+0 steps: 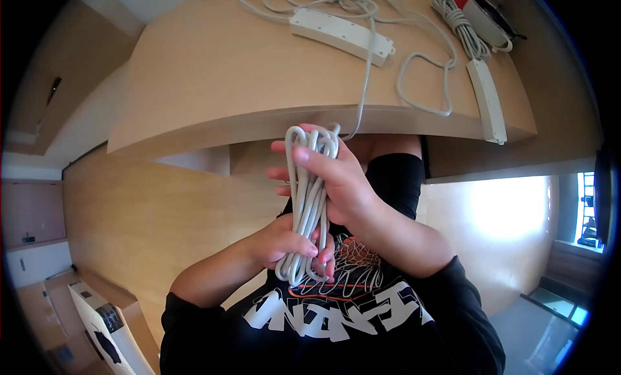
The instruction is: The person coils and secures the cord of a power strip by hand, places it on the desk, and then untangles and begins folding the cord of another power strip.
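- In the head view, the person holds a folded bundle of pale grey cable (pixel 309 203) in front of the chest, just off the near edge of the wooden table (pixel 213 71).
- The right hand (pixel 343 178) is at the upper end of the bundle; its thumb presses over the loops, and the other fingers (pixel 278 173) extend behind them, slightly spread.
- The left hand (pixel 292 242) is at the lower end, with the thumb across the strands and the fingers curled behind, so it pinches the bundle near its bottom bends.
- From the top of the bundle, one free length (pixel 369 71) goes up over the table edge and passes across a white power strip (pixel 339 35); to which strip it belongs, one cannot tell.
- To the right, a narrower power strip (pixel 486 103) lies beside its own wrapped cable (pixel 462 26).
- The step in hand seems to be gathering the cable into long, even loops, which is not yet finished.
- The next move probably calls for a firm grip at both bends, while the free length is guided without pulling the strip.
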Demonstrator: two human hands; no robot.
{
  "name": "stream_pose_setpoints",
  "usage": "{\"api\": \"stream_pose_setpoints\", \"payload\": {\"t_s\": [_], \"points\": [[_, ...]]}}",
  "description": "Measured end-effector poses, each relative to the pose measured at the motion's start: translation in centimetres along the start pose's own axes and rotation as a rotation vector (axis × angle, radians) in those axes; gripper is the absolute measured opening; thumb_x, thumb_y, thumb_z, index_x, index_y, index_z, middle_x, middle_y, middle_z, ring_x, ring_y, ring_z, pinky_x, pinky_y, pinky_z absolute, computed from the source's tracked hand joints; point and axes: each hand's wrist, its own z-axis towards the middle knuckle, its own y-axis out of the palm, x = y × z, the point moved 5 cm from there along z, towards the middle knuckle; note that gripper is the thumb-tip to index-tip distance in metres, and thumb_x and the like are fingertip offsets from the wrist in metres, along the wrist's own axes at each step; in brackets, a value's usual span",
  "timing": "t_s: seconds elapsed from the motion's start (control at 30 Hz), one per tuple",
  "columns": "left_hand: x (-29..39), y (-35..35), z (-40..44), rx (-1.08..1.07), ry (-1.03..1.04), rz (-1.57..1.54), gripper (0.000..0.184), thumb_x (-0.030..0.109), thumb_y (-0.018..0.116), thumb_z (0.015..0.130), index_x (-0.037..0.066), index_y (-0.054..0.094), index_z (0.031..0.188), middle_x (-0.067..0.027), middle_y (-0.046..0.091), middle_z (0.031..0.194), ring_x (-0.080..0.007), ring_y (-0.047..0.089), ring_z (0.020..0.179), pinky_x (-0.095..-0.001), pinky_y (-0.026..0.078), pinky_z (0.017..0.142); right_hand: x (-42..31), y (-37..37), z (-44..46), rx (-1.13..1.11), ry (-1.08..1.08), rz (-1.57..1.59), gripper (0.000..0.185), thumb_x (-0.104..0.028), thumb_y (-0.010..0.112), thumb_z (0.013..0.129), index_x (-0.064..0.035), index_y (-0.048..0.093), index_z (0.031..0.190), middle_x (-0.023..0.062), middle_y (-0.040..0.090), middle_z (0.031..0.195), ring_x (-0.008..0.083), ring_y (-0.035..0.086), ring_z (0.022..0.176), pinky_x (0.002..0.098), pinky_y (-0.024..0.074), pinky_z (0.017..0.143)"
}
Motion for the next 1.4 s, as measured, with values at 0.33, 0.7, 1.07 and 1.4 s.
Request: {"api": "stream_pose_setpoints", "payload": {"t_s": [0.33, 0.7, 1.07, 1.4], "points": [[-0.7, -0.4, 0.5, -0.022, 0.064, -0.047, 0.051, 0.007, 0.067, 0.071, 0.006, 0.049, 0.119, -0.0095, 0.055, 0.077, -0.0257, 0.061, 0.079, -0.0462, 0.051, 0.084, -1.6, 1.4, 0.2, 0.048, -0.257, -0.276, 0.045, 0.002, 0.068, 0.080, -0.0054, 0.043, 0.117, 0.0097, 0.060, 0.085, 0.0164, 0.057, 0.055, 0.0327, 0.0488, 0.048], [0.9, -1.1, -0.9, 0.101, 0.009, 0.252, 0.052, 0.007, 0.071, 0.075, 0.001, 0.049, 0.121, -0.0232, 0.067, 0.107, -0.0312, 0.068, 0.100, -0.0404, 0.054, 0.082, -2.8, 1.4, 1.2, 0.156, -0.407, -0.246, 0.037, 0.001, 0.066, 0.082, -0.0051, 0.042, 0.110, 0.0075, 0.059, 0.082, 0.0136, 0.056, 0.054, 0.0298, 0.0474, 0.046], [0.2, -2.6, 0.1, 0.121, 0.084, 0.321, 0.033, 0.004, 0.067, 0.070, 0.004, 0.054, 0.101, -0.0161, 0.064, 0.086, -0.0256, 0.065, 0.077, -0.0361, 0.051, 0.071, -3.1, 1.6, 1.3, 0.160, -0.436, -0.332, 0.037, 0.001, 0.067, 0.083, -0.0059, 0.044, 0.112, 0.0057, 0.059, 0.082, 0.0115, 0.056, 0.058, 0.0276, 0.0468, 0.048], [2.2, -2.5, 0.1, 0.172, 0.126, 0.578, 0.023, 0.001, 0.064, 0.072, 0.004, 0.053, 0.093, -0.0115, 0.065, 0.083, -0.0191, 0.064, 0.075, -0.0317, 0.050, 0.065, -3.7, 1.6, 1.7, 0.185, -0.477, -0.435, 0.040, 0.001, 0.068, 0.083, -0.0061, 0.043, 0.114, 0.0058, 0.059, 0.084, 0.0110, 0.056, 0.059, 0.0272, 0.0465, 0.048]]}}
